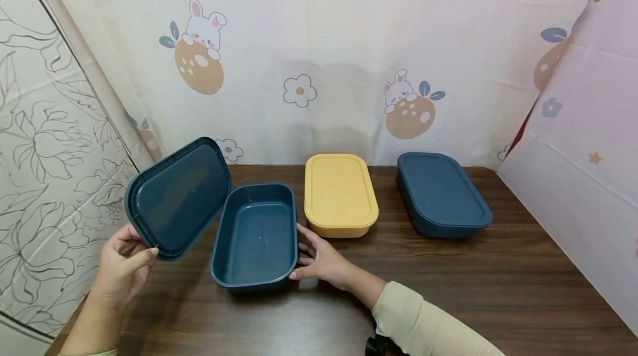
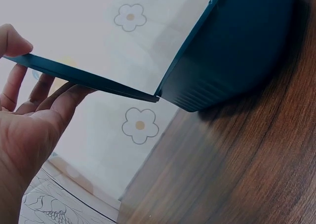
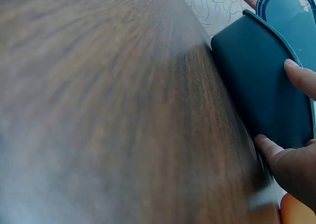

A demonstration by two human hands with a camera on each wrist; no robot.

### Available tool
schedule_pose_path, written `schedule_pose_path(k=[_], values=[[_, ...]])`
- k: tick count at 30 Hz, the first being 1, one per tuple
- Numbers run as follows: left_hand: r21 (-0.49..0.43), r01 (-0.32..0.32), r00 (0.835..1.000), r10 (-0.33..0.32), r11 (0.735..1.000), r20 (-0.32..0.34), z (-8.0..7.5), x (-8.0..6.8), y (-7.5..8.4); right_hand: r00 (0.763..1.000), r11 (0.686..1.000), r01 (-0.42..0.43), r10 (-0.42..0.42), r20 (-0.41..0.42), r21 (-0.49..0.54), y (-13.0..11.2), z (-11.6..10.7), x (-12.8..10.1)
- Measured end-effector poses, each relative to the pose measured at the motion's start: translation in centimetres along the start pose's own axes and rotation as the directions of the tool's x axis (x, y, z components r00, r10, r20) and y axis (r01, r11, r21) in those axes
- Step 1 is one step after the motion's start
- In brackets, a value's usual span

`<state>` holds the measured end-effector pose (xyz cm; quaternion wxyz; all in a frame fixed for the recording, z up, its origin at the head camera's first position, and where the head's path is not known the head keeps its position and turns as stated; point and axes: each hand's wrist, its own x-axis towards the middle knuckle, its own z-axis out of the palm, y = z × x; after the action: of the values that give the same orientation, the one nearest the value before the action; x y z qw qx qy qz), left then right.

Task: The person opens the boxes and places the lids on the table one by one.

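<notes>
Left grip (image 1: 122, 267): thumb in front, fingers behind, pinched on one near corner of the lid (image 1: 181, 198). Lid stood tilted up, inner face toward the wearer, its far edge seeming to meet the tub's rim. Tub (image 1: 256, 245) sat upright on the bench (image 1: 279, 325), left of the yellow box (image 1: 341, 192); no contents seen. Right grip (image 1: 321, 259): fingers spread, braced against the tub's right side and near corner, not closed on it. Judged best: brace lightly, lest the tub slide or its wall flex; with just one corner held, turn the lid slowly, without scraping the rim.
</notes>
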<state>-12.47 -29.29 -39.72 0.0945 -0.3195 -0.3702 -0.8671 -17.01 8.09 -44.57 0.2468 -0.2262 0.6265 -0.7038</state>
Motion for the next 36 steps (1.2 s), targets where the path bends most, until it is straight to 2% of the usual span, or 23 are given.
schedule_pose_path(k=[7,12,16,19,24,30,36], values=[[-0.063,-0.005,1.000,0.004,0.998,-0.011,-0.2,0.1,-0.2,1.000,1.000,-0.001,0.001,0.012,0.011,0.0,-0.4,0.0],[-0.080,-0.013,0.999,0.009,0.997,-0.049,0.0,0.1,-0.2,1.000,0.999,-0.020,0.020,0.007,0.036,-0.1,-0.5,-0.1],[0.005,0.002,0.995,-0.001,1.000,-0.100,0.5,0.1,-0.1,0.999,0.999,-0.028,0.028,-0.017,0.023,-0.1,-0.6,-0.1],[0.033,0.019,0.991,-0.014,0.999,-0.133,0.7,0.2,0.0,0.999,0.999,-0.032,0.033,-0.038,0.030,-0.1,-0.6,0.0],[0.012,0.016,0.986,-0.013,1.000,-0.166,0.7,0.2,0.0,0.998,0.994,-0.032,0.037,-0.052,0.105,-0.3,-0.5,0.2],[-0.056,-0.008,0.987,-0.001,0.998,-0.163,0.2,0.2,-0.2,0.994,0.993,-0.043,0.053,-0.094,0.114,-0.8,-0.3,0.2],[-0.079,-0.010,0.985,-0.004,0.997,-0.173,-0.1,0.4,-0.3,0.991,0.990,-0.063,0.077,-0.106,0.127,-1.0,-0.2,0.4]])
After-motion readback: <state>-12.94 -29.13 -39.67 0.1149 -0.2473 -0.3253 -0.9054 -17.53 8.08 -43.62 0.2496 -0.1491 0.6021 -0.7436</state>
